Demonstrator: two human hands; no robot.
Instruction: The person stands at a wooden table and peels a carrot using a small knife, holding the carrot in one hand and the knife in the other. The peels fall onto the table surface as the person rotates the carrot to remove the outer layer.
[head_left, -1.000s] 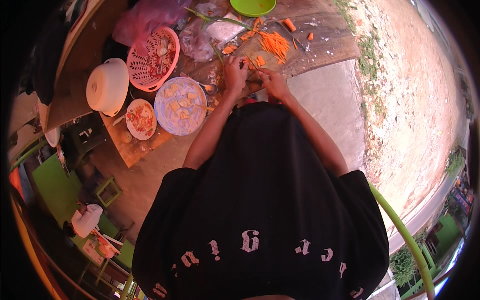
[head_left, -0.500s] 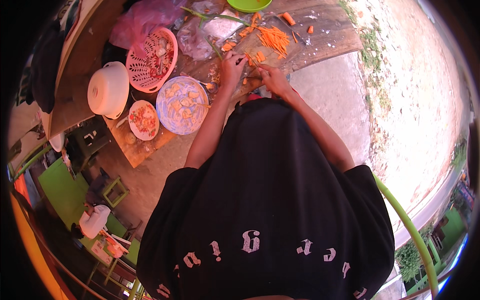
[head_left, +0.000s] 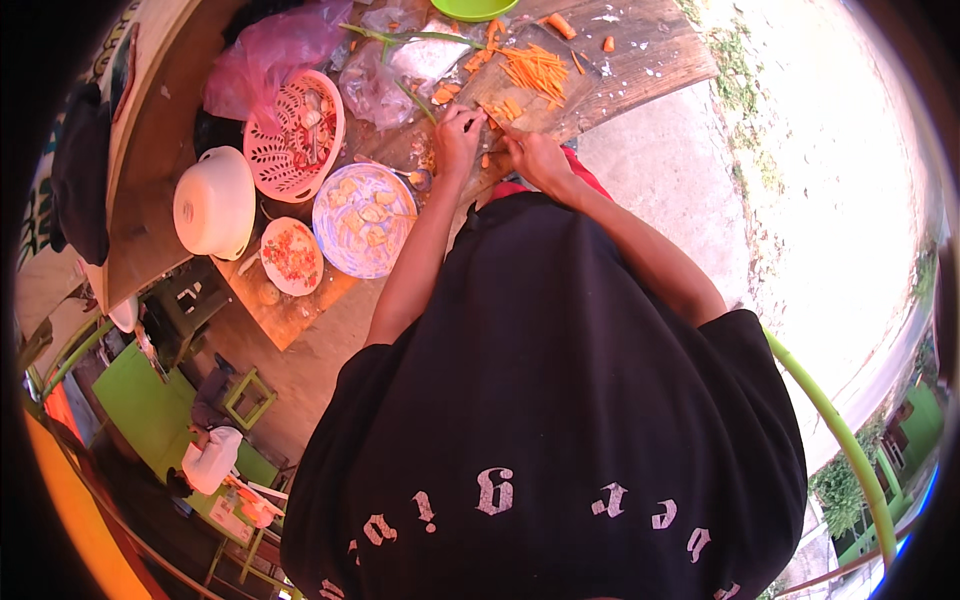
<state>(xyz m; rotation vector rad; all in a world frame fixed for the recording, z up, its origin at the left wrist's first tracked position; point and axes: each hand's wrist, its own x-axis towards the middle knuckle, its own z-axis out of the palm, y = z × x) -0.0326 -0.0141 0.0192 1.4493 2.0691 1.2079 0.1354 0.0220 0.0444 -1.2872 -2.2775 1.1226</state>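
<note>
My right hand (head_left: 535,160) is closed on a knife (head_left: 497,127), whose thin blade points up and left over the cutting board (head_left: 570,95). My left hand (head_left: 460,140) is just left of the blade, fingers curled in a pinch; what it holds is too small to make out. Orange carrot pieces (head_left: 512,106) lie beside my fingertips, with a pile of carrot strips (head_left: 535,70) farther back and carrot chunks (head_left: 560,25) at the board's far side. Left of my left forearm are a patterned plate (head_left: 343,235) with pale pieces and a small plate of chopped red bits (head_left: 292,258).
The wooden table (head_left: 650,60) also holds a pink colander (head_left: 260,150), white tub (head_left: 210,205), plastic bags (head_left: 270,40), green stalks (head_left: 420,36) and a green bowl (head_left: 470,8). At lower left a person (head_left: 210,460) is at a green table (head_left: 125,385).
The view has shifted slightly, moving the lower-left scene rightward. My hands stay at the board; my right hand has turned a little, and more red cloth shows beneath it.
</note>
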